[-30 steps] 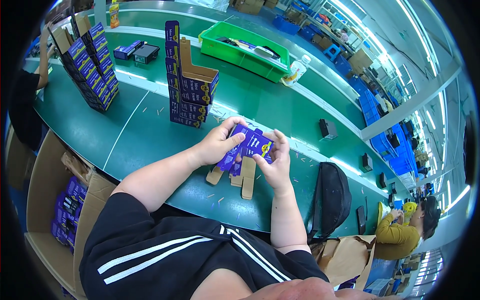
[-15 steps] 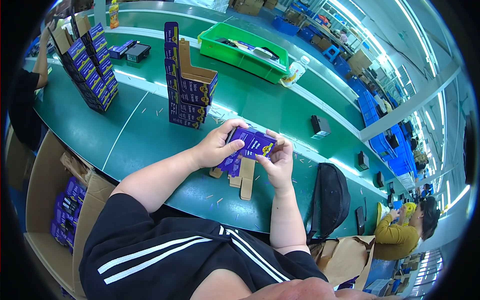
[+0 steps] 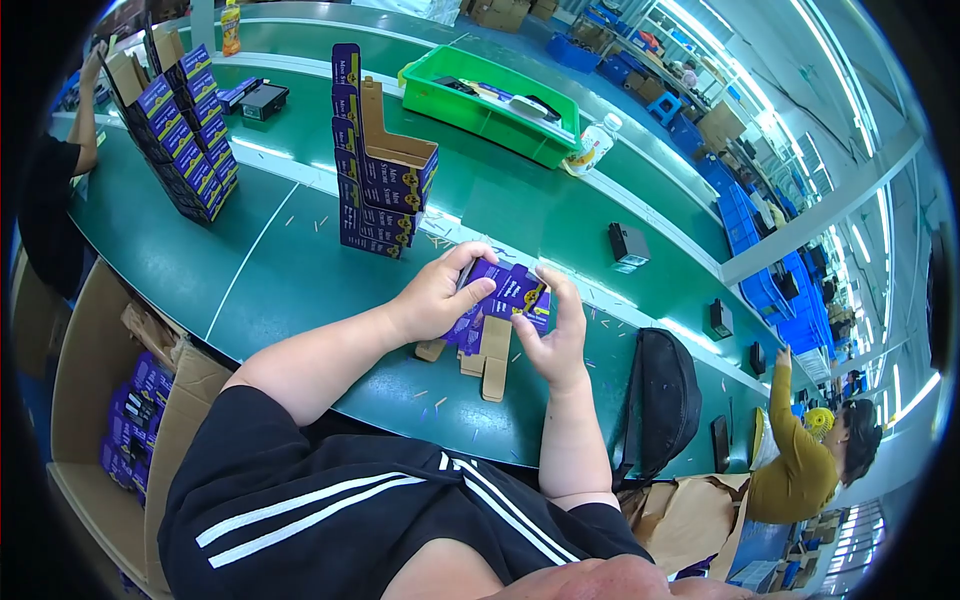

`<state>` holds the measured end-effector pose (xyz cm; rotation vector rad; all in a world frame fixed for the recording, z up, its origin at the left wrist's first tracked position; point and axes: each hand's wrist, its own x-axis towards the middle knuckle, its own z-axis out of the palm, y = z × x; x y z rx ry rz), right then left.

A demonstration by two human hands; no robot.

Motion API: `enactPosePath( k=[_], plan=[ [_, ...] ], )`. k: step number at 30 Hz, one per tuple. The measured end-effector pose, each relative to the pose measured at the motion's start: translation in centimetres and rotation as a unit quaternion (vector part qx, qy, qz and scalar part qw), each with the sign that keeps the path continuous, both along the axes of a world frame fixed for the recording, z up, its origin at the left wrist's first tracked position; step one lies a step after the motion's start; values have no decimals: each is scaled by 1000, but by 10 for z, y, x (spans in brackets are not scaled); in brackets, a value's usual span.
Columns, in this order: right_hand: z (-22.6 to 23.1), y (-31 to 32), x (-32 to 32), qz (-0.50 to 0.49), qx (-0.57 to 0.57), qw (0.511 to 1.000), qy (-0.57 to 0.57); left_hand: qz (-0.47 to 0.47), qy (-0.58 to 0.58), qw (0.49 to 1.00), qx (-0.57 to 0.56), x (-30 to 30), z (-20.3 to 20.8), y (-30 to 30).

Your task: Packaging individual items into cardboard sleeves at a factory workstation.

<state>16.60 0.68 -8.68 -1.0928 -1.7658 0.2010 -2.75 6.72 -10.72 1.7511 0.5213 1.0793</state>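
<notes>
A small purple printed carton [image 3: 508, 288] is tilted up above the green table. My left hand [image 3: 445, 295] grips its left side, with the thumb across the front face. At the carton's right end, my right hand [image 3: 560, 335] has its thumb and forefinger spread apart; the thumb is off the printed face. Whether the forefinger touches the top right corner I cannot tell. Beneath the carton lie unfolded cardboard blanks [image 3: 494, 365], their brown inner side and some purple showing. Ahead and to the left rises a stepped stack of open purple boxes [image 3: 385, 215].
A second box stack [image 3: 190, 150] stands far left, near another person's arm [image 3: 85, 140]. Beyond are a green bin [image 3: 480, 125], a bottle [image 3: 597, 140] and small black devices [image 3: 628, 245]. A black bag [image 3: 665, 400] lies right. A large carton [image 3: 75, 400] of purple packs stands lower left.
My right thumb and fingers have opened away from the carton, while my left hand keeps hold. A black device has shifted left along the far strip. The person at right has stretched out an arm.
</notes>
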Motion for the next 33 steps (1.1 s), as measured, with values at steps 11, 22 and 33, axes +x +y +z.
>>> enactPosePath(
  k=[11, 22, 33],
  plan=[
    [-2, -1, -19, -77, 77, 993, -41, 53, 89, 991, 85, -1, 9, -13],
    [-3, 4, -4, -4, 49, 998, 41, 43, 50, 990, 122, 1, 6, -5],
    [-12, 16, 26, -48, -37, 995, 75, -15, 59, 996, 62, 8, 2, -1]
  ],
)
